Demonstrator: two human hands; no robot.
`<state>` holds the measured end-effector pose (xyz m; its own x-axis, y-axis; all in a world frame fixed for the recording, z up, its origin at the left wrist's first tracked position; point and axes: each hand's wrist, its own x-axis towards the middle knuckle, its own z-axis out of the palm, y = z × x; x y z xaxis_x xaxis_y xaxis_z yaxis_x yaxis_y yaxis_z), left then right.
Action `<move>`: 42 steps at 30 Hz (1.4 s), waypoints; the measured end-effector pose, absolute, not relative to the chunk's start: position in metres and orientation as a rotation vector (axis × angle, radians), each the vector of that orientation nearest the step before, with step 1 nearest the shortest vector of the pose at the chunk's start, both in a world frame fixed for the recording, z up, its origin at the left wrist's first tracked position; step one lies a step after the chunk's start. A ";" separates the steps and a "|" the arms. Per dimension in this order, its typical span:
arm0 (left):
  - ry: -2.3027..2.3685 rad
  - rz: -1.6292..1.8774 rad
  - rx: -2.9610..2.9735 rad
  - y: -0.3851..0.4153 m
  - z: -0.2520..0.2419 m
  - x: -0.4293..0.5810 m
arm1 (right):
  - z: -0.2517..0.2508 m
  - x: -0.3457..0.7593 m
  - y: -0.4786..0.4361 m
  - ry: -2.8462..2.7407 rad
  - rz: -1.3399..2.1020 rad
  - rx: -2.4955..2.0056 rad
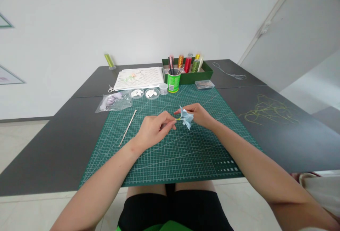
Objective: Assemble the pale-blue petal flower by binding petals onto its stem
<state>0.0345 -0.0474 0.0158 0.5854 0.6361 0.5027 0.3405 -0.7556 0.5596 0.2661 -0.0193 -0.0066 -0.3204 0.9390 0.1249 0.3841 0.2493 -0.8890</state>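
A pale blue artificial flower (187, 117) with a thin green stem is held above the green cutting mat (170, 160). My left hand (156, 129) is closed, pinching the stem between thumb and fingertips. On the far side of the flower, my right hand (200, 114) has its fingers bent around the petals and the top of the stem. The petals hide part of its fingers. Left of my hands, a slim metal tool (128, 128), like tweezers or a rod, lies on the mat.
Along the mat's far edge are a green can (173, 83), dishes of white pieces (152, 93) and a clear plastic case (204, 84). A green box (190, 78) holds thread spools. Plastic bag (114, 101) and scissors (111, 88) lie left; tangled green thread (268, 110) lies right.
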 end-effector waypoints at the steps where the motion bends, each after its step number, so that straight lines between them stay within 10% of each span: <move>1: 0.819 1.082 2.424 -0.046 0.016 0.033 | -0.007 0.266 -0.019 -1.861 1.027 -1.211; 14: 1.454 1.080 2.544 -0.020 0.013 0.015 | 0.012 0.254 -0.044 -2.280 1.369 -0.847; 28: 0.836 0.537 3.071 -0.040 0.004 0.038 | 0.026 0.269 -0.049 -1.590 1.276 -0.789; 42: 0.797 0.916 2.899 -0.055 0.014 0.037 | 0.015 0.260 -0.035 -1.568 1.100 -1.187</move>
<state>0.0373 -0.0551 0.0142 0.7015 0.4671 0.5382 0.4680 -0.8715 0.1464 0.2595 -0.0354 0.0150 -0.1784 0.9766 0.1201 0.2191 0.1584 -0.9628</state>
